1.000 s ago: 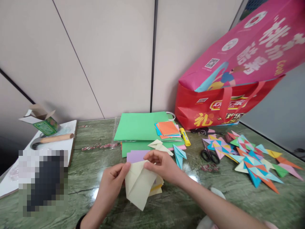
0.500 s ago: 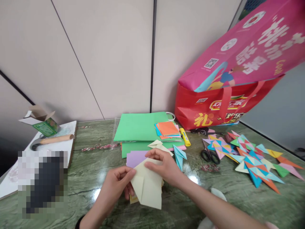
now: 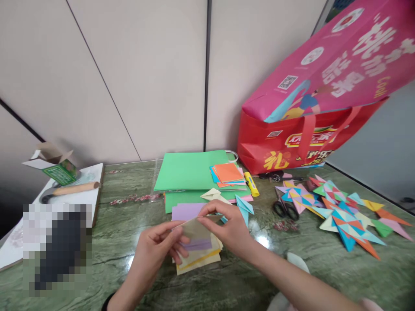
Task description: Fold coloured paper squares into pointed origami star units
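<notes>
A cream sheet of origami paper (image 3: 195, 228) hangs tilted in the air, its face in shadow, with both hands at its upper edge. My left hand (image 3: 158, 247) pinches the left end between thumb and forefinger, the other fingers loosely curled. At the right end, my right hand (image 3: 231, 225) has thumb and fingertips closed on the paper. Under the hands lies a stack of purple, cream and yellow paper (image 3: 205, 260). Just behind my right hand are a folded cream piece (image 3: 212, 194) and a folded light blue piece (image 3: 244, 208).
Green paper (image 3: 191, 170) lies at the back, with small orange squares (image 3: 229, 172) and a yellow glue stick (image 3: 251, 184). Scissors (image 3: 285, 209) and folded paper stars (image 3: 348, 222) are on the right. Bags (image 3: 259, 149) stand behind. A sickle (image 3: 74, 189) and box (image 3: 63, 172) sit left.
The cream sheet has tipped up, so its folded front flap no longer shows and more of the stack below is visible. Both hands stay near the same place.
</notes>
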`<action>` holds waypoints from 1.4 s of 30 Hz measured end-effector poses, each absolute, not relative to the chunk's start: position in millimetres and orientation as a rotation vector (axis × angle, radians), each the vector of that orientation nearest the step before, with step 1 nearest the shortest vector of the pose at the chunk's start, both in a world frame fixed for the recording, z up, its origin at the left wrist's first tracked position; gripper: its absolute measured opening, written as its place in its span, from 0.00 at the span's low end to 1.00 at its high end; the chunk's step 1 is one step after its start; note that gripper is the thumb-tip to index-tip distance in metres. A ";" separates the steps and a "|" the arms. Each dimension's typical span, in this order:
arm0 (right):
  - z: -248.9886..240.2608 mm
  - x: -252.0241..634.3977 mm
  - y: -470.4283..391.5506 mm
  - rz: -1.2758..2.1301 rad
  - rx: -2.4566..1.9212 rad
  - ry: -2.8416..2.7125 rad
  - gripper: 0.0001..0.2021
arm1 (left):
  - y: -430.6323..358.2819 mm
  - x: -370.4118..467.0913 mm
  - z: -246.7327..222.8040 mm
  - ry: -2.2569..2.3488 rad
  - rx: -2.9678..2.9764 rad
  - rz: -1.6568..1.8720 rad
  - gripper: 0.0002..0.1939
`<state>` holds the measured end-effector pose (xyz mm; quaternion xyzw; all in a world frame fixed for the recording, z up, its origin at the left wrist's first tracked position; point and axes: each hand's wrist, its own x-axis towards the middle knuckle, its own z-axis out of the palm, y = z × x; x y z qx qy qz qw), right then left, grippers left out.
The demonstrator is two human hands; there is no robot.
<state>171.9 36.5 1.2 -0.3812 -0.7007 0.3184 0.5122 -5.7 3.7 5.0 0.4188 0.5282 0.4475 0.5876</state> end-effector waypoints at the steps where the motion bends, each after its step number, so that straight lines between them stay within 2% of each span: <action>1: 2.6 172.2 35.8 0.670 -0.861 -1.712 0.02 | 3.5 -5.6 5.6 1.220 0.988 1.093 0.13; 9: 5.9 175.5 30.8 0.207 -0.509 -1.917 0.07 | 1.9 -4.9 11.5 1.179 1.095 1.165 0.08; 15: 6.7 178.7 25.7 -0.016 -0.417 -2.023 0.08 | 4.1 -6.7 8.7 1.142 1.205 1.156 0.12; 25: 2.8 173.9 27.1 0.148 -0.504 -1.938 0.07 | 0.1 -11.6 13.9 1.383 1.785 1.431 0.14; 35: 1.8 179.7 33.5 0.064 -0.522 -1.893 0.08 | -0.9 -12.9 11.4 1.388 1.779 1.496 0.15; 42: -1.7 189.0 47.0 0.014 -0.529 -1.885 0.08 | 0.1 -16.6 0.1 1.494 1.509 1.502 0.07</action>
